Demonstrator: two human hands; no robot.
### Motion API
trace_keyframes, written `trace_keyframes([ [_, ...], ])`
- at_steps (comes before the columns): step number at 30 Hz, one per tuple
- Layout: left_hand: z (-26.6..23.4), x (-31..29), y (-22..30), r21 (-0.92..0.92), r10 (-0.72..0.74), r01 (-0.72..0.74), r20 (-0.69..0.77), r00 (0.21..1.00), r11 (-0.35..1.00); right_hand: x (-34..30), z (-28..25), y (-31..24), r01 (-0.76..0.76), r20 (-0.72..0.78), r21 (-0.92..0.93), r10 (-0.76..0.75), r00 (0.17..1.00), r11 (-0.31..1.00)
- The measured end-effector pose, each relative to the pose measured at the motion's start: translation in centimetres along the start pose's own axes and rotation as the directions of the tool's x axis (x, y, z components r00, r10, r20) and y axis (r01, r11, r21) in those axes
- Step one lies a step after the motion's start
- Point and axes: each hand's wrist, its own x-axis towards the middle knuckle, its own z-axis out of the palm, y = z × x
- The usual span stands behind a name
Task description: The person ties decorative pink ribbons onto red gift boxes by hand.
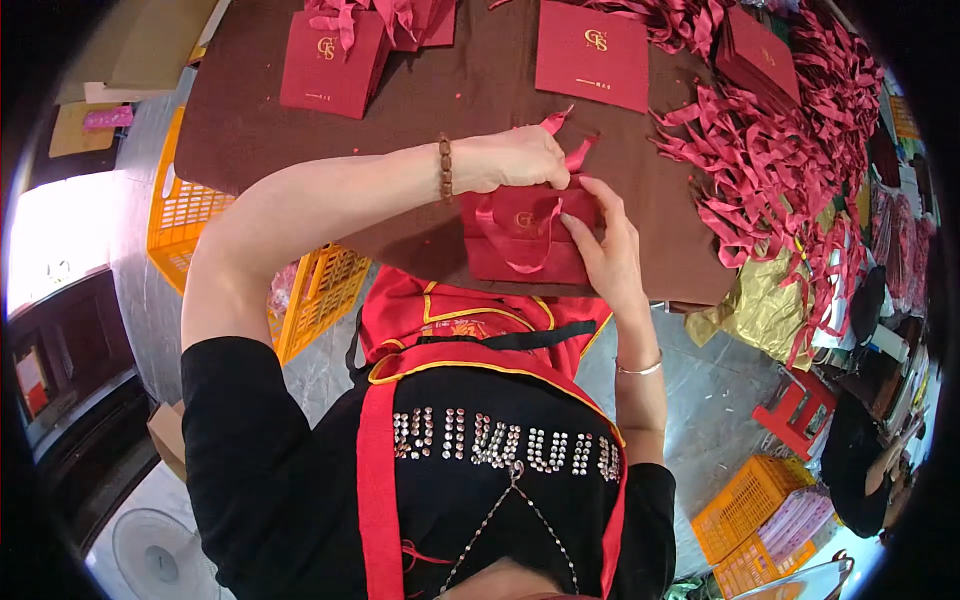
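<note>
A small dark-red paper gift bag (500, 262) with a gold emblem stands at the near edge of the brown-covered table. A red ribbon handle (529, 268) hangs in a loop over its front. My left hand (508, 160) reaches across to the bag's top edge, its fingers closed on a red ribbon (580, 156) whose ends stick out beyond them. With the thumb on the front and the fingers behind, my right hand (606, 246) grips the bag's right side. My left fingertips and the inside of the bag are hidden.
Flat red bags (590, 58) and a stack of them (335, 65) lie on the table (420, 130). A large heap of red ribbons (750, 150) covers its right side. Orange crates (320, 295) stand below on the left, another orange crate (750, 505) at lower right.
</note>
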Motion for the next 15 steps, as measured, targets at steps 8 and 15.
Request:
trace_keyframes([
  [8, -1.3, -1.0, 0.7, -0.165, 0.057, -0.063, -0.041, 0.998, 0.984, -0.9, 0.0, 1.0, -0.203, 0.201, 0.309, 0.145, 0.969, 0.929],
  [15, -2.4, -1.3, -2.0, -0.172, 0.129, -0.152, -0.136, 0.982, 0.973, -1.2, -0.9, 0.8, -0.219, 0.193, 0.383, 0.154, 0.969, 0.897],
])
